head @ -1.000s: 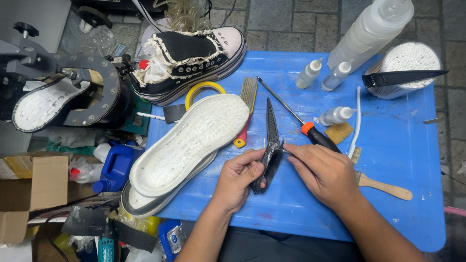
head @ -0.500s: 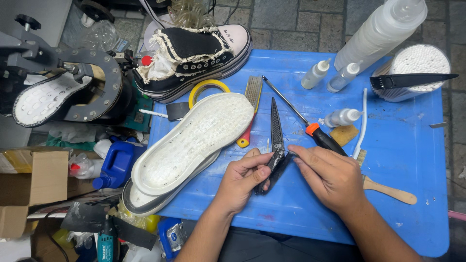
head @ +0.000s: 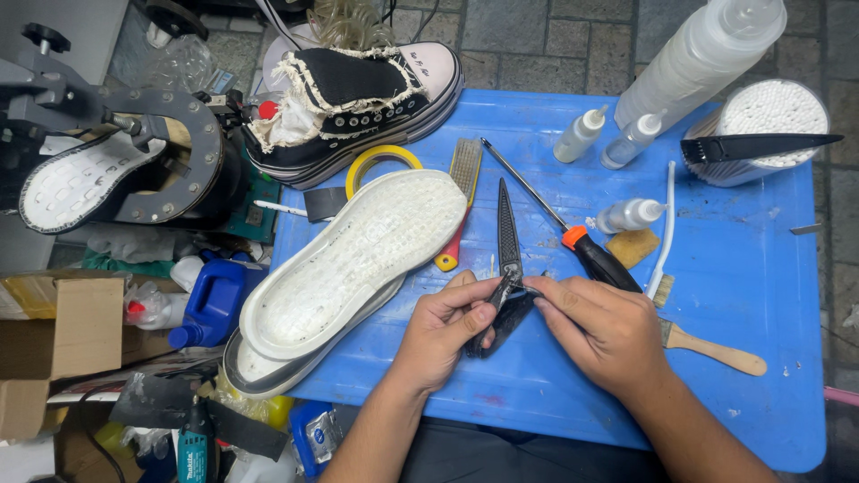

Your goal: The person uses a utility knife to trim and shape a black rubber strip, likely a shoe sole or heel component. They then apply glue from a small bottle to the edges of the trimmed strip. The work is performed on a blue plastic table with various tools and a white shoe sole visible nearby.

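Knife is sitting pinched between your left hand and right hand; it's looking stiff, light, sharp, so you're better gripping its dark handle.

A blue plastic table stands on a grey paved stone floor.

Knife handle mostly hidden under both hands' fingers. Screwdriver grip disappears behind right hand. Top edge probably crops the big squeeze bottle.
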